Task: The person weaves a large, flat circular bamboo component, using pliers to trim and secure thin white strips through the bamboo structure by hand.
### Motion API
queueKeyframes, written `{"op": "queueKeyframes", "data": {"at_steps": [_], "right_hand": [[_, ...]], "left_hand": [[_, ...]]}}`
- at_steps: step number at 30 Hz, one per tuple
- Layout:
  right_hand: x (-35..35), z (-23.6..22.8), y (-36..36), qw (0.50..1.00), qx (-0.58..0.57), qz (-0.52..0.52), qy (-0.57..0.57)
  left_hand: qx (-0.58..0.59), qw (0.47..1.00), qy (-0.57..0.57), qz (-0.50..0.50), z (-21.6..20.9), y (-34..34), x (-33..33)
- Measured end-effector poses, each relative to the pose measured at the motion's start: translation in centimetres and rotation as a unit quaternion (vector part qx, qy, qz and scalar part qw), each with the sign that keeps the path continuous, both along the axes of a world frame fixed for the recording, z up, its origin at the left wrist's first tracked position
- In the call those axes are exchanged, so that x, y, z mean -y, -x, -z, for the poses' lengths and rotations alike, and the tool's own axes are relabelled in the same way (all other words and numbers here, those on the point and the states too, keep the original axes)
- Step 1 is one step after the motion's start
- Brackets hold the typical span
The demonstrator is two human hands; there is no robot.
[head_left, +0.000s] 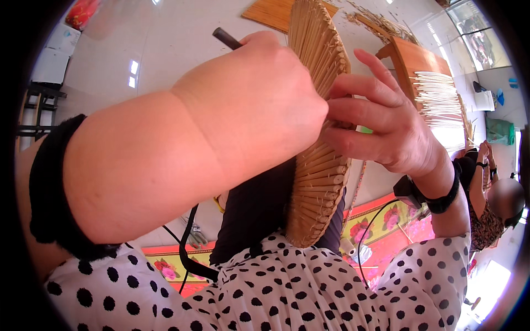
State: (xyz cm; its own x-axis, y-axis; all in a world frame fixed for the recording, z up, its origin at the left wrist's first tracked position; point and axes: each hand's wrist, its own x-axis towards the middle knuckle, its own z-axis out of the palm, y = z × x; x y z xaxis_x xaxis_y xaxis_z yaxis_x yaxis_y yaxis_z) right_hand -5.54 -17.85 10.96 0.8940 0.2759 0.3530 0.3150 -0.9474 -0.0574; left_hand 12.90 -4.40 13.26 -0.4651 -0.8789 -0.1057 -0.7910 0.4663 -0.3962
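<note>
A broad, fan-like piece of tan reeds or thin sticks (317, 190), laid side by side, stands nearly edge-on above my lap, its rim bound by small ties. My left hand (265, 91) is closed in a fist in front of it. From that fist sticks out the end of a dark rod-like handle (227, 38); the other end of this tool is hidden. Close beside it on the right, my right hand (381, 118) has thumb and forefinger pinched near the piece's rim, the little finger raised. What lies in that pinch is too hidden to make out.
A wooden bench (406, 60) at the right bears many thin pale sticks (439, 99). Loose straw (381, 22) and a wooden board (268, 15) lie beyond. A red floral mat (381, 220) and a metal hand tool (196, 234) are below. Another person (483, 198) sits at the right.
</note>
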Motion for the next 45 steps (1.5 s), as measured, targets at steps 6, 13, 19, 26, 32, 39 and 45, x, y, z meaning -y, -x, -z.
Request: {"op": "queueKeyframes", "data": {"at_steps": [6,13,19,26,32,39,45], "right_hand": [[0.1,-0.1,-0.1,1.0,-0.009,-0.008,-0.015],[1.5,0.1,1.2,0.998,-0.046,0.036,0.012],[-0.7,-0.8,0.5,0.995,-0.054,0.077,0.034],[-5.8,-3.8,-0.2,0.987,0.009,0.119,-0.107],[-9.1,-2.3,-1.6,0.98,0.041,0.155,-0.119],[-9.9,-1.0,-2.8,0.985,0.039,0.138,-0.097],[-8.2,-0.9,-2.7,0.984,0.035,0.172,-0.022]], "left_hand": [[-0.05,0.998,0.048,-0.003,0.9,-0.8,-0.5],[0.019,0.998,0.045,-0.045,0.4,-5.2,-4.0],[0.013,0.988,0.08,-0.131,-1.3,-6.1,-9.0],[-0.062,0.978,0.132,-0.152,-1.6,-4.7,-10.3],[-0.093,0.97,0.171,-0.146,-0.8,-3.8,-10.9],[-0.105,0.966,0.134,-0.193,-0.9,-3.7,-12.9],[-0.186,0.954,0.152,-0.18,1.5,-3.9,-10.7]]}}
